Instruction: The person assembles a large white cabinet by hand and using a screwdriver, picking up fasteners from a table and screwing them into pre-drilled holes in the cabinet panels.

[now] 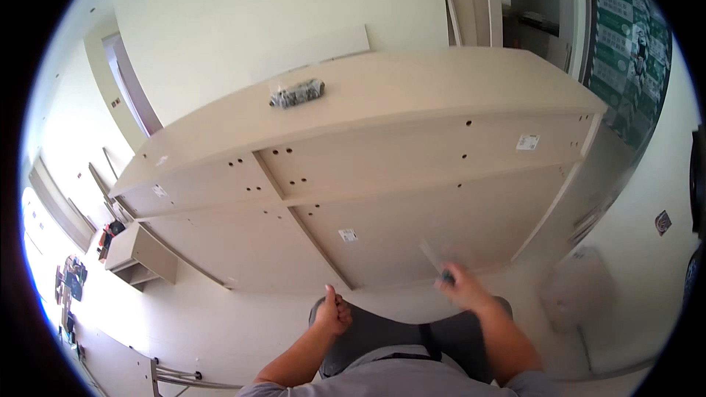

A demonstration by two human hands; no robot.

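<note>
My right hand (467,290) is closed round the dark handle of a hand tool (445,273). A pale shaft points up and left from it, smeared by motion, so its exact kind cannot be told. Over my left thigh, my left hand (336,312) is curled with the thumb up; whatever it holds, if anything, is hidden. Before me a large beige cabinet carcass (397,228) lies on its side, with dividing boards, dark drilled holes and small white labels. On its upper panel rests a plastic-wrapped bundle (297,93), greyish and dark.
A small open beige box unit (140,257) stands on the floor to the left. A metal-legged platform (140,367) is at the lower left. At the right stand a pale plastic bag (577,290) and a green printed sheet (625,44). A wall (287,7) rises behind the cabinet.
</note>
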